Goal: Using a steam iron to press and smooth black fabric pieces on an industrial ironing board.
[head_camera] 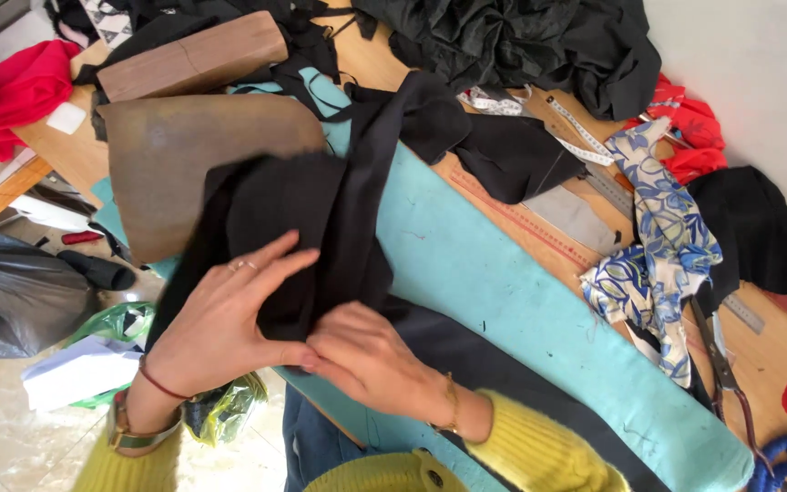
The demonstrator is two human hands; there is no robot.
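A black piece of fabric lies bunched over a turquoise padded board. My left hand lies flat on the fabric's near part, fingers spread, rings on two fingers. My right hand pinches a fold of the same black fabric next to my left thumb. Both wrists show yellow sleeves and bracelets.
A brown curved wooden block and a wooden bar sit at the board's far end. Blue-and-white patterned cloth, scissors, a tape measure, a metal ruler, red and black cloths crowd the table. Plastic bags lie on the floor at left.
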